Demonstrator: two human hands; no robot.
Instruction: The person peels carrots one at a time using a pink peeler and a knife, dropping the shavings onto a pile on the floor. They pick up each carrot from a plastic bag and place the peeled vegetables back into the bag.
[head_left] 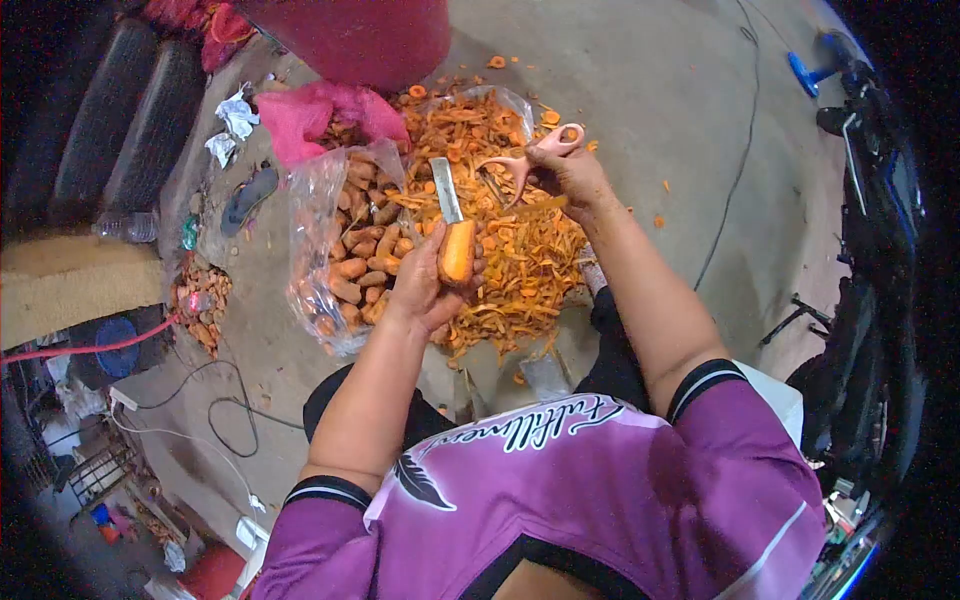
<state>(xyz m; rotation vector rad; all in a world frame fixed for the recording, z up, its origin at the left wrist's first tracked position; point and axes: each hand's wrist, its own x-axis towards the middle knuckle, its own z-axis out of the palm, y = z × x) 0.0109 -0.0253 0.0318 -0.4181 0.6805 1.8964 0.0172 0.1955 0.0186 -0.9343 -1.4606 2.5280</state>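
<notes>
My left hand (432, 280) is closed around a partly peeled carrot (458, 252), its bright orange flesh facing up. A flat metal knife blade (446, 190) sticks up beyond the carrot from the same hand; its handle is hidden. My right hand (575, 178) grips a pink Y-shaped peeler (520, 166), held to the right of the carrot and apart from it. Beneath both hands spreads a heap of orange peelings (520, 270). Left of the heap, unpeeled carrots (350, 265) lie in a clear plastic bag (305, 250).
A large red tub (350, 40) stands at the top, with pink mesh sacking (310, 120) below it. A slipper (248, 198) and crumpled paper (236, 115) lie at left. Cables (735, 190) cross the concrete floor, and tyres (130, 130) lean at upper left.
</notes>
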